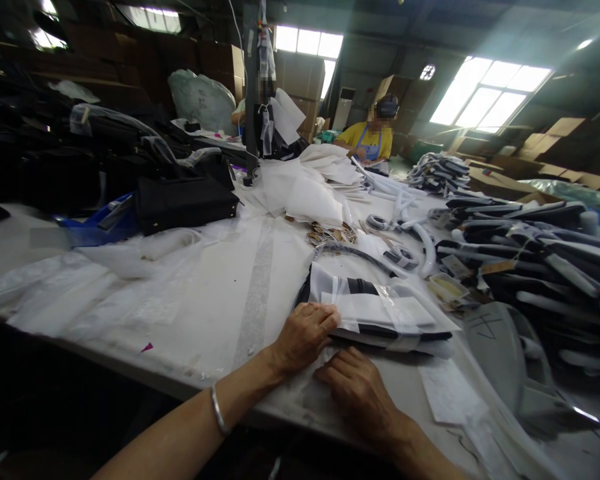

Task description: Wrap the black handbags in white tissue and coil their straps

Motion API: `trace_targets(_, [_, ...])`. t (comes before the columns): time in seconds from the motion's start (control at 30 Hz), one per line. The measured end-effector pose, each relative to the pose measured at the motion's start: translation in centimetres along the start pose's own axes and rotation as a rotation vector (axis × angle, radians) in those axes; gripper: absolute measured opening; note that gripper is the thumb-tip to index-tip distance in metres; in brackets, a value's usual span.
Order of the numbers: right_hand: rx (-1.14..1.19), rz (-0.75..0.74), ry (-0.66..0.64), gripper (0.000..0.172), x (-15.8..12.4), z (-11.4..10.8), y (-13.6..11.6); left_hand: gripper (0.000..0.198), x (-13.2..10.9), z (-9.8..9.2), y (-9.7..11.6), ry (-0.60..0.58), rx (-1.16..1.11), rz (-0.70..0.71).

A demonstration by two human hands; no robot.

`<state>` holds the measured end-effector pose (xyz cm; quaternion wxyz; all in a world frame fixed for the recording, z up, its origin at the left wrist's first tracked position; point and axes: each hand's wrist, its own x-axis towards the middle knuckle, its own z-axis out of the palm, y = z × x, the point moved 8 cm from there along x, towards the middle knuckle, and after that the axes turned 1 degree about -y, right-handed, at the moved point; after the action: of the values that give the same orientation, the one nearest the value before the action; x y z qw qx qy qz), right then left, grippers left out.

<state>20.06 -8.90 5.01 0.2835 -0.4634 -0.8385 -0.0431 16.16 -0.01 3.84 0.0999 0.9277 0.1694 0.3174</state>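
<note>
A flat black handbag (pixel 363 287), partly wrapped in white sheet padding and clear film, lies on the white table in front of me. Its curved, film-covered handle (pixel 347 249) arches away at the far side. My left hand (pixel 305 333), with a silver bangle on the wrist, closes its fingers over the near left corner of the bag and its white wrapping. Just below that corner, my right hand (pixel 355 387) is close to the table with its fingers curled in. What its fingertips hold, if anything, is hidden.
Black bags (pixel 185 200) pile up at the left. White sheets (pixel 313 193) are stacked mid-table near a post (pixel 253 87). Padded black pieces (pixel 545 247) heap at the right, beside a grey curved holder (pixel 500 353). Across the table sits a person in yellow (pixel 370 137).
</note>
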Motion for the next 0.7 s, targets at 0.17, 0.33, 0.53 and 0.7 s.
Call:
trace_targets(0.17, [0.018, -0.037, 0.052, 0.029, 0.5, -1.3, -0.7, 0.03, -0.1, -0.3, 0.3, 0.036, 0.042, 0.051])
trace_targets(0.33, [-0.084, 0.041, 0.151, 0.03, 0.0, -3.9, 0.6, 0.024, -0.5, -0.1, 0.5, 0.099, 0.038, 0.07])
trace_targets(0.53, [-0.073, 0.132, 0.12, 0.028, 0.0, -3.4, 2.4, 0.026, -0.8, -0.1, 0.4, 0.088, -0.037, 0.028])
trace_targets(0.7, [-0.066, 0.157, 0.165, 0.025, -0.1, -3.8, 3.0, 0.029, -0.2, -1.3, -0.2, -0.056, -0.265, -0.077])
